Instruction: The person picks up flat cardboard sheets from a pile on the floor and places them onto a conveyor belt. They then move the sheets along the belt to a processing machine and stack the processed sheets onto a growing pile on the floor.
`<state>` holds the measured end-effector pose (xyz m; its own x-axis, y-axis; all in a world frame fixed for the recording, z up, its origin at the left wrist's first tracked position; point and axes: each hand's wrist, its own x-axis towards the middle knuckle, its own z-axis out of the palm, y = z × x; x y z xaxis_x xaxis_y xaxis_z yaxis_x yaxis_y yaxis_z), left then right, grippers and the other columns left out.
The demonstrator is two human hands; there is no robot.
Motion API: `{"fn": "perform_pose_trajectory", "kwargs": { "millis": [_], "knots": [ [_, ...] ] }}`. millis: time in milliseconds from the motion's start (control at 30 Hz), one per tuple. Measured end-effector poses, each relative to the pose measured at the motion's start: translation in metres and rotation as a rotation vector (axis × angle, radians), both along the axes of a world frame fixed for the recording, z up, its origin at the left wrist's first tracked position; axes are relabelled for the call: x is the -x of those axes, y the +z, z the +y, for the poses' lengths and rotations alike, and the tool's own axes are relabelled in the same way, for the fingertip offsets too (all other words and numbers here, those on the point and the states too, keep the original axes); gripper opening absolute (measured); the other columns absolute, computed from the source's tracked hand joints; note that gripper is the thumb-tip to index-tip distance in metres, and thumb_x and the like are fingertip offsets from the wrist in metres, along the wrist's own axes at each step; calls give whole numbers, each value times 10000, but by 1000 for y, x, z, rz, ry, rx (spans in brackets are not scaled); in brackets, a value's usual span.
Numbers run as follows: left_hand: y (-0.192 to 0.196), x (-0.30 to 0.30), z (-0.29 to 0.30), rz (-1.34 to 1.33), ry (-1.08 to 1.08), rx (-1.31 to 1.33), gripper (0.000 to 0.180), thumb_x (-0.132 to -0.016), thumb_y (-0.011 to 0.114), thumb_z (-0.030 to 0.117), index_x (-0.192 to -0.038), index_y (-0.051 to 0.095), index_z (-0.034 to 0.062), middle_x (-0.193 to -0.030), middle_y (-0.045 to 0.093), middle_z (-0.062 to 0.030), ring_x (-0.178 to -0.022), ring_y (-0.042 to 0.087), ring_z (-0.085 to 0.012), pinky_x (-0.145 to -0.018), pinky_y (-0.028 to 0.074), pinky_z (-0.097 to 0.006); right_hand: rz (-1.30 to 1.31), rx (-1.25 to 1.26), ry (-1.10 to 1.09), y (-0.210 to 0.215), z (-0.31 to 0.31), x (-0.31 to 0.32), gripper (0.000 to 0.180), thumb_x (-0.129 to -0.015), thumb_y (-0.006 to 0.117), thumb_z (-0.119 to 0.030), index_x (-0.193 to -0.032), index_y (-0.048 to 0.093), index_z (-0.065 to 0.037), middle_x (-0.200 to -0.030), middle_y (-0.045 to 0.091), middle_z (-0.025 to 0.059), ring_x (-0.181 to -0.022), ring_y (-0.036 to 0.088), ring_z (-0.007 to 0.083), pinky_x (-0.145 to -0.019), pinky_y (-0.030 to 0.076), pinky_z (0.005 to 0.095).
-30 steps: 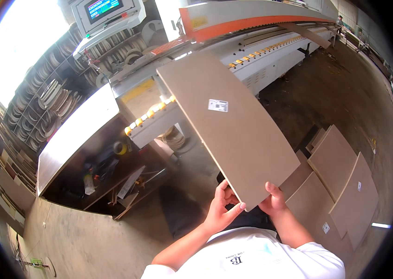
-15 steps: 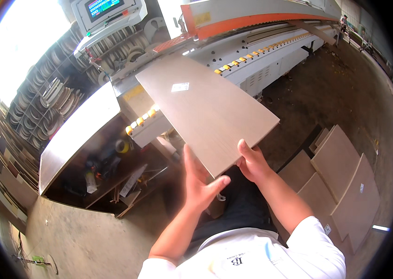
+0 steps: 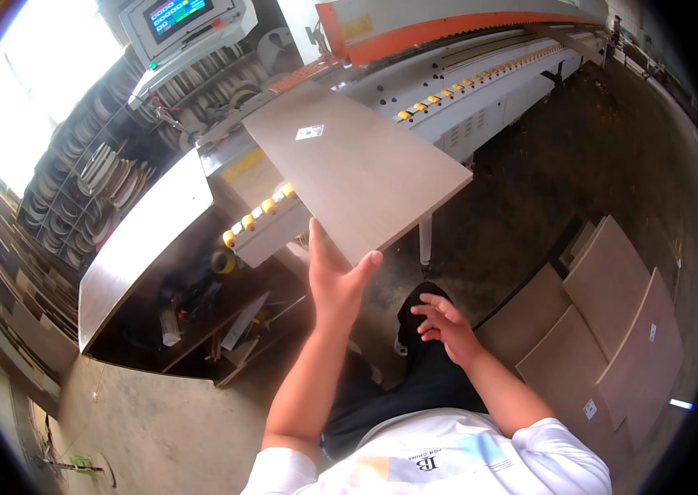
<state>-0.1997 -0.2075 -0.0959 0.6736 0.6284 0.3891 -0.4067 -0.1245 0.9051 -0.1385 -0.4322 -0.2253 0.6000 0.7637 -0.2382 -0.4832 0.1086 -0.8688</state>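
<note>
A flat beige-brown board (image 3: 365, 165) with a small white label lies over the machine's roller bed and juts out toward me. My left hand (image 3: 337, 276) grips the board's near left corner, thumb along the near edge and a finger up the left side; its other fingers are hidden underneath. My right hand (image 3: 445, 326) is off the board, below its near right part, with fingers apart and slightly curled and nothing in them.
Beneath the board runs a long grey machine with an orange stripe (image 3: 415, 41) and yellow rollers (image 3: 422, 106). A control screen (image 3: 176, 15) stands far left. Edging rolls (image 3: 101, 169) fill a rack. More boards (image 3: 613, 280) lean at right. An open cabinet (image 3: 200, 305) stands at left.
My right hand has let go of the board and dropped down. My left hand has moved forward with the board, whose near end is now farther from me.
</note>
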Motion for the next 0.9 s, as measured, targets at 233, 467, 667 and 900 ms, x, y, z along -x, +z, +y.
{"fn": "perform_pose_trajectory", "kwargs": {
  "millis": [233,467,667,900],
  "knots": [
    [6,-23,-5,-2,-26,70,1007,-813,874,105,-1581,246,-70,-1404,548,-130,-1286,546,-219,-1073,455,-344,27,138,-42,-27,-44,5,554,-1030,641,-348,-1445,468,-25,-1240,676,101,-882,663,106,-798,561,255],
    [17,-60,-22,7,-137,136,933,-830,876,103,-1559,310,-39,-1418,529,-97,-1306,526,-203,-1095,426,-345,16,115,-11,-42,-65,8,516,-1021,648,-305,-1422,489,-21,-1212,683,99,-879,660,103,-804,550,255],
    [17,-106,-41,9,-96,117,924,-845,859,81,-1569,298,-43,-1343,577,-101,-1218,568,-187,-1034,460,-325,-22,90,-4,-36,-72,14,508,-1018,657,-289,-1412,495,-12,-1202,684,94,-889,648,111,-830,538,268],
    [18,-149,-67,72,-130,149,989,-820,841,24,-1613,251,-25,-1003,692,-66,-844,651,-129,-758,531,-246,-216,109,-173,-58,-118,15,472,-988,719,-204,-1393,552,-29,-1212,714,105,-1038,675,149,-921,555,298]
  ]
}}
